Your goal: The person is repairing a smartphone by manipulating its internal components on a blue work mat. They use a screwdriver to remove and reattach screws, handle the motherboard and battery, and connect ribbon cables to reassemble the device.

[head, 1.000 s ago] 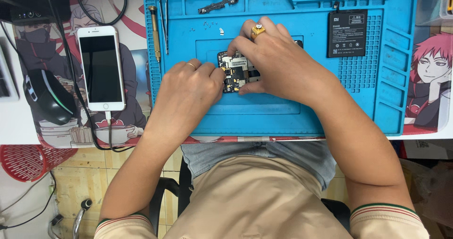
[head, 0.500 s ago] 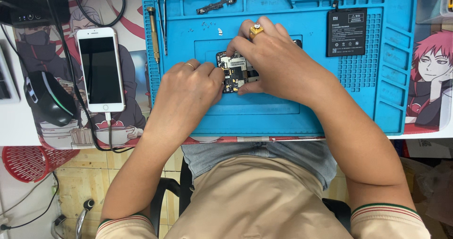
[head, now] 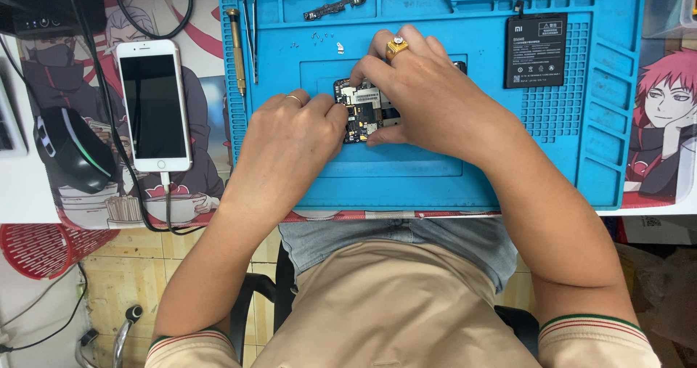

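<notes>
Blue silicone, ridged and moulded into shallow trays, covers the counter as a repair mat (head: 435,172) under both hands. Between them lies an opened dark phone with its circuit board bared (head: 361,110); most of it is hidden beneath the right hand (head: 428,103), so its outline and lower end cannot be made out. That hand, wearing a gold ring, curls over the phone with fingertips pressed on the board. The left hand (head: 287,146) is closed loosely, its thumb and forefinger pinching at the board's left edge; whatever small part they grip is too tiny to tell.

Beyond the right hand, toward the mat's far right corner, a flat black rectangular battery (head: 536,51) shows a label of pale print. Beyond the left hand, a slim brass-handled screwdriver (head: 237,48) lies along the mat's left rim. The tray above the hands holds a thin dark flex strip (head: 334,6) and loose screws.

Left of the left hand, off the mat, a white smartphone with a dark screen (head: 154,103) rests plugged into a cable, with a black computer mouse (head: 72,150) further out.
</notes>
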